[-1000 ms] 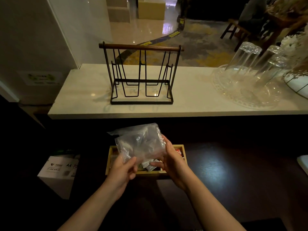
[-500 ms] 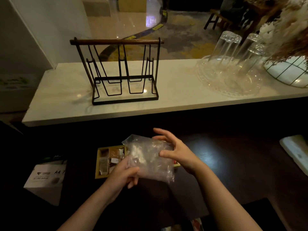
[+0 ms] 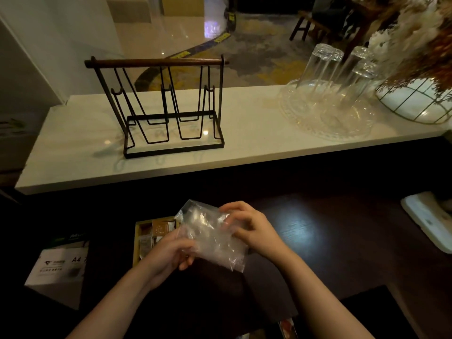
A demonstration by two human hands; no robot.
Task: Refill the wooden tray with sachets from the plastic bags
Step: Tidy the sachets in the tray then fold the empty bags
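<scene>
A crumpled clear plastic bag (image 3: 211, 237) is held above the dark counter, over the right part of the wooden tray (image 3: 137, 241). My left hand (image 3: 171, 253) grips the bag's lower left edge. My right hand (image 3: 249, 227) pinches its upper right side with curled fingers. The tray lies on the dark counter and holds several sachets (image 3: 160, 228), brown and pale ones, in its left compartments. Its right half is hidden behind the bag and my hands. What is inside the bag cannot be made out.
A black wire rack with a wooden bar (image 3: 166, 106) stands on the pale marble ledge (image 3: 244, 148). Upturned glasses sit on a clear glass platter (image 3: 327, 113) to the right, beside a wire-caged vase (image 3: 415, 104). A white paper box (image 3: 58, 265) is lower left; a white object (image 3: 430, 221) lies right.
The bag has come down from upright in front of the tray to a flatter tilt over the tray's right side. My right hand has curled onto its upper right edge. The view shifted right.
</scene>
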